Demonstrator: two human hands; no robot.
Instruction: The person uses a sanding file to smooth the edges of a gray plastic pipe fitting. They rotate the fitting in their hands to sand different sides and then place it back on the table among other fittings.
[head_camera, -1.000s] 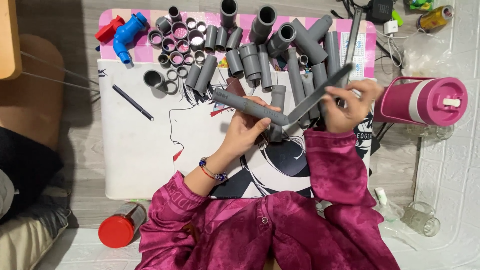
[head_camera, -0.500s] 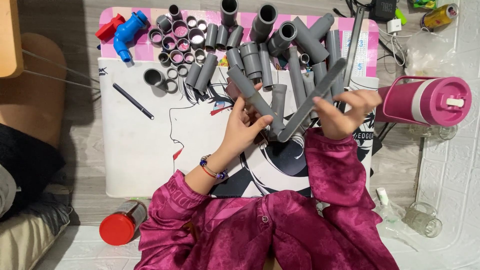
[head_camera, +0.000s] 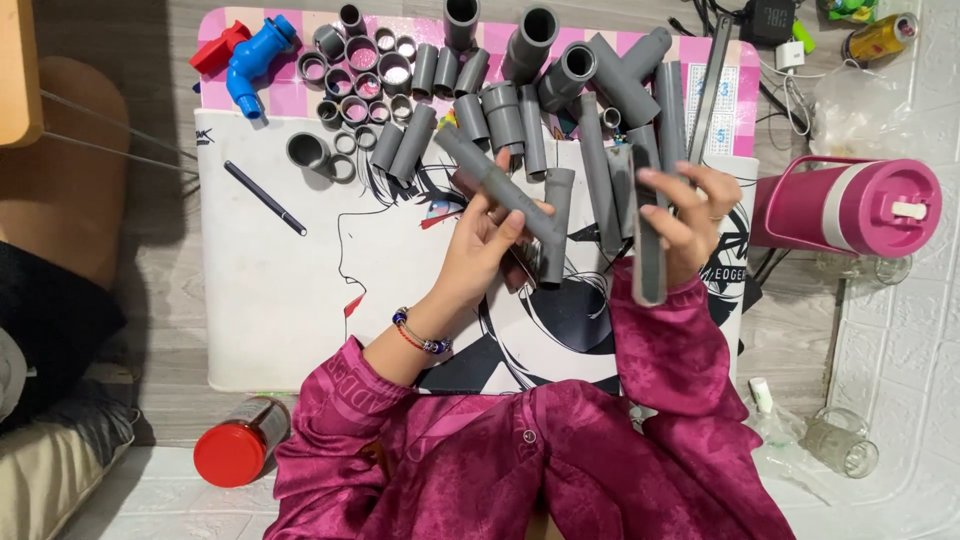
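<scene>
My left hand (head_camera: 487, 252) grips a grey pipe piece (head_camera: 500, 187) that slants up to the left and ends in a grey tee fitting (head_camera: 553, 232) over the white mat (head_camera: 290, 300). My right hand (head_camera: 685, 215) holds a separate straight grey pipe (head_camera: 645, 225) upright, a short way to the right of the tee and apart from it. Both sleeves are magenta. A beaded bracelet (head_camera: 420, 335) sits on my left wrist.
Several grey pipes and couplings (head_camera: 520, 90) lie along the mat's far edge, with short rings (head_camera: 355, 80), a blue tap (head_camera: 255, 60) and a red piece (head_camera: 215, 50) at far left. A black pen (head_camera: 265, 198) lies left. A pink jug (head_camera: 850, 205) stands right; a red-lidded jar (head_camera: 235, 450) sits near left.
The long pipe has come out of the tee fitting. My right hand swung it upright and to the right, while my left hand kept the other pipe with the tee.
</scene>
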